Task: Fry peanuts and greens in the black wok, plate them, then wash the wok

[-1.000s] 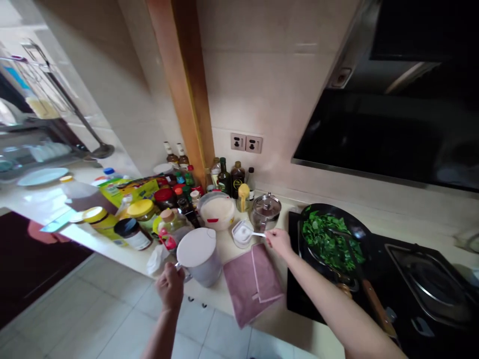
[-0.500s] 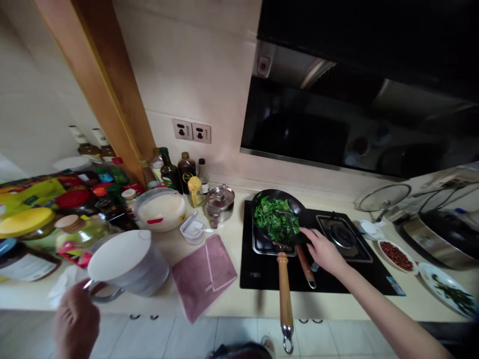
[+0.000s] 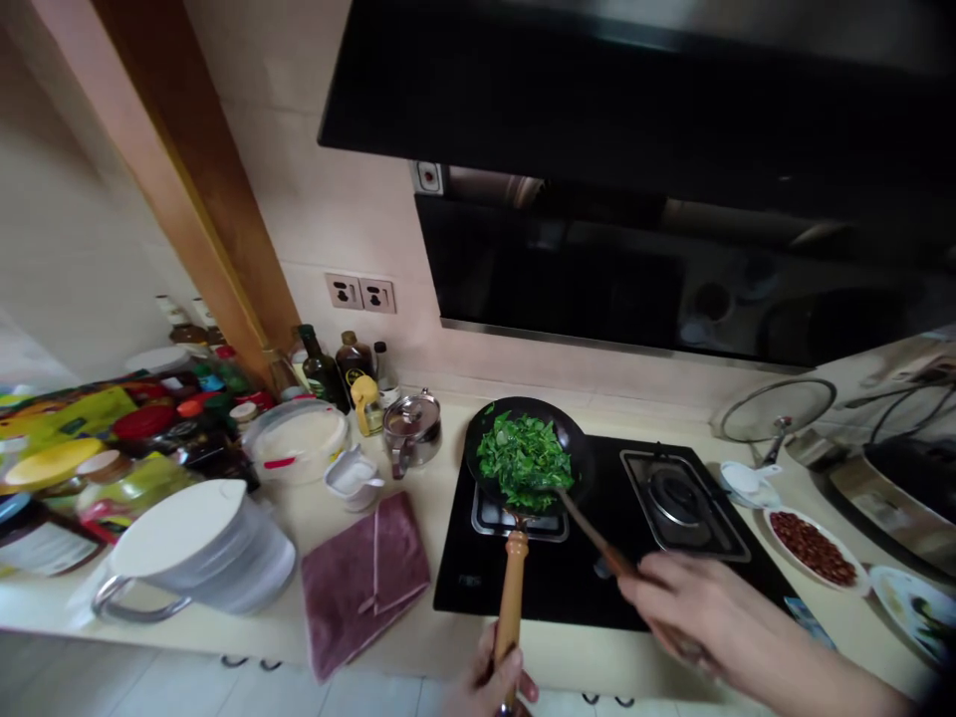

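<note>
Shifted since half a second ago: the bare left hand (image 3: 493, 679), off the handle of the tall, pale-grey, white-topped pitcher (image 3: 228, 558) well left of the wok, now wrapped round the light-wood handle (image 3: 512, 588) of that round black metal wok (image 3: 562, 423). Moved too: the bare right hand (image 3: 691, 605), now clasped on the brown wooden grip of a long, dark-shafted turner (image 3: 587, 520), slanting out from the wok's near right. Inside the wok, a heap of glossy, dark-green chopped leaves (image 3: 523, 456), with the turner's head buried among them.

Likeliest trouble, in judgement: leaves over the wok's near rim, from too hard a push into so full a heap. Next, a swivel or tip of the wok, from any slackening of the left hand against that push. Just left of the wok, an open white plastic tub (image 3: 354, 480); possible splashes into it from brisk tossing. Nearer, front left of the wok, a folded mauve cloth (image 3: 340, 588); possible scorching if dragged onto the black glass hob (image 3: 568, 599) beneath the wok. Impossible to tell of any flame there.
</note>
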